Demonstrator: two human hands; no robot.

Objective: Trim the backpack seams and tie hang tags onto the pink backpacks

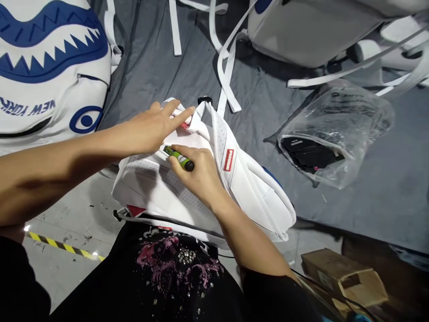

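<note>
A white backpack (187,197) lies across my lap and the edge of the covered table, its padded straps facing up. A small red label (229,160) is sewn on one strap. My left hand (157,123) rests on the top part of the backpack, fingers stretched out and apart over the bunched white fabric. Just below it, my right hand (201,170) is closed around a green-and-black pen-shaped tool (181,158). The tool's tip points up and left towards the fabric under my left hand; what it touches is hard to make out.
Another white backpack (50,89) with a blue toothed-mouth design lies at left. A further bag (308,33) with loose straps is at the top right. On the grey cloth (378,205) sits a clear plastic bag (355,129) with dark items. An open cardboard box (338,268) stands low at right.
</note>
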